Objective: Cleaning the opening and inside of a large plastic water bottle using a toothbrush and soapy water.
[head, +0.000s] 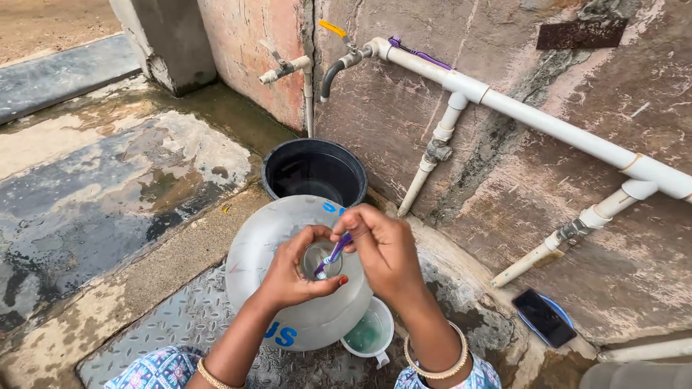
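Note:
A large clear plastic water jug (259, 245) lies tilted on the ground with its neck toward me. My left hand (292, 270) wraps around the jug's mouth and steadies it. My right hand (382, 245) pinches a purple toothbrush (333, 253) whose head reaches into the jug's opening. Both wrists wear gold bangles.
A black bucket (314, 171) stands behind the jug under a tap (335, 68) on white pipes (548, 126). A white mug (371, 335) of greenish liquid sits by the jug. A dark phone (543, 317) lies on a blue lid at right. The concrete is wet at left.

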